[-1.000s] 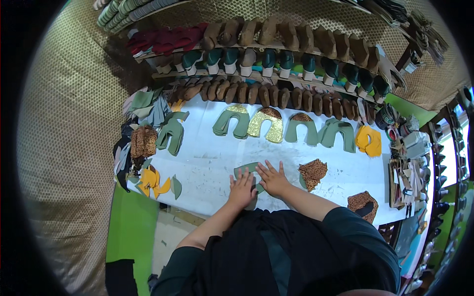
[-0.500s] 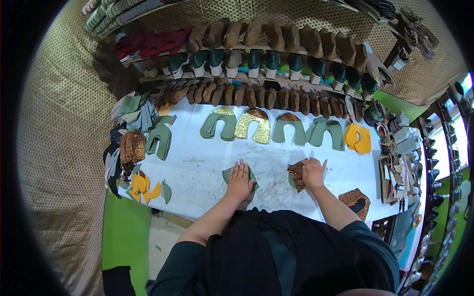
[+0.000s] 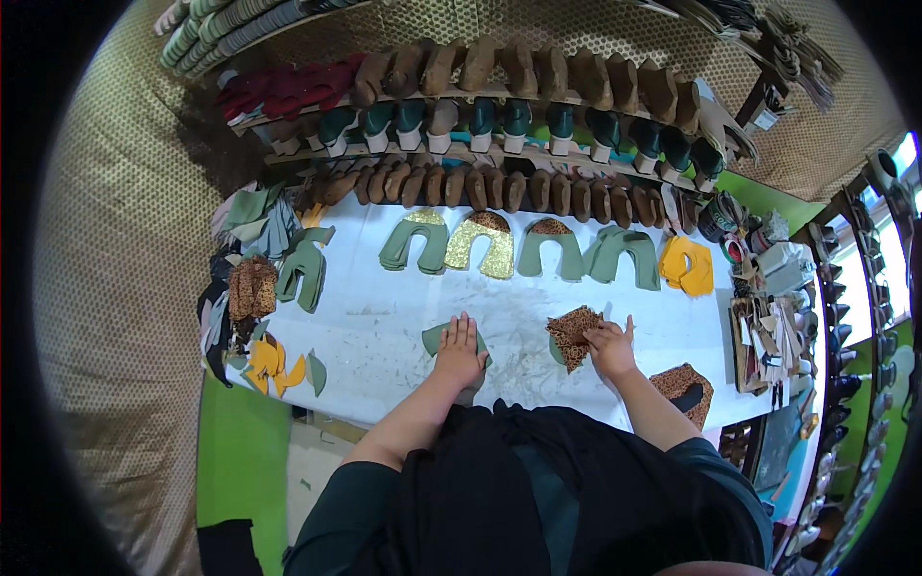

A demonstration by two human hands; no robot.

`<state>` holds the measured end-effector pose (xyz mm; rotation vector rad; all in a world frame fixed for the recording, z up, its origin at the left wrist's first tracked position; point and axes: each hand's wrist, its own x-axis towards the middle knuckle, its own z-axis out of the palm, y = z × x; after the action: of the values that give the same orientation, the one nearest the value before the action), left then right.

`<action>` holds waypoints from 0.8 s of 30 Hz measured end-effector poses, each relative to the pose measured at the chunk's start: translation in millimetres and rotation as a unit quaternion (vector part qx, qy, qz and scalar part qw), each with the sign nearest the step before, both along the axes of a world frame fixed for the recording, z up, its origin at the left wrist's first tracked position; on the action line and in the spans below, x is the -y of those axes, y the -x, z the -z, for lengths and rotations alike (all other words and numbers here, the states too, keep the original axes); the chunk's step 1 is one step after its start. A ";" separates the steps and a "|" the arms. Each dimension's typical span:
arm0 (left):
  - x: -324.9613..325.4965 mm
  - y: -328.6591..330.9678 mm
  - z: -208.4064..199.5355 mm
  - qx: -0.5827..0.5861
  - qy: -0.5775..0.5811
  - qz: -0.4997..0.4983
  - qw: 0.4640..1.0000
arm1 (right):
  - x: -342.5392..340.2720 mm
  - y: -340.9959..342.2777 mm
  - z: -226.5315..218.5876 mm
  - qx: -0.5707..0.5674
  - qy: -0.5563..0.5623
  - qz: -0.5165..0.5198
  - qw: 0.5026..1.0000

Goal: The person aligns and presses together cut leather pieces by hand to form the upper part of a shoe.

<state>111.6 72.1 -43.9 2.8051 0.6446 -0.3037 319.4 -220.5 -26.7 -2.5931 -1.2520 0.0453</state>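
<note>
- Far left of the tabletop (image 3: 384, 326): a leopard-print stack (image 3: 252, 286) and small yellow cut pieces (image 3: 274, 360) sit by the edge, grouped by colour, so each kind seems to be kept in its own pile.
- Your left hand (image 3: 459, 348) lies flat, fingers spread, on a sage-green cut piece (image 3: 434, 338) near the front edge. The grip is wide open, palm down: it presses the soft, matte sheet rather than clasping it, probably to keep it flat and still.
- Along the back: a row of U-shaped uppers (image 3: 523, 248), green with one glittery gold, is laid side by side without overlap, so each outline stays readable.
- Your right hand (image 3: 609, 346) rests on the right edge of a leopard-print piece (image 3: 574, 332) that overlaps a green scrap. Whether the fingers pinch its edge or only press on it, you cannot tell.
- Right: a yellow piece (image 3: 688, 265) ends the row, and a brown-spotted upper (image 3: 684, 386) lies near your right forearm.
- Behind: shelves (image 3: 499, 96) carry wooden-looking shoe lasts in rows, toes outward.
</note>
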 end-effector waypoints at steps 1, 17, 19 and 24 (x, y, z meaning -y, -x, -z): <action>-1.3 1.2 0.3 0.004 0.007 0.000 1.000 | -0.8 -1.6 -1.8 -0.010 0.013 0.004 1.000; 73.0 -53.6 -44.9 -0.003 0.045 0.197 0.979 | 3.1 -4.9 3.1 0.045 0.020 -0.043 0.998; 85.6 -68.6 -44.9 -0.007 0.058 0.228 0.972 | 2.2 -3.4 2.8 0.045 0.026 -0.040 0.998; 102.4 -97.8 -39.3 0.009 0.050 0.268 0.962 | 0.3 -4.0 -1.0 0.034 0.013 -0.031 0.999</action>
<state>209.4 -30.3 -4.6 2.8271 -0.1473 -0.3909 323.4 -220.8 -25.7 -2.5984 -1.3637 -0.0141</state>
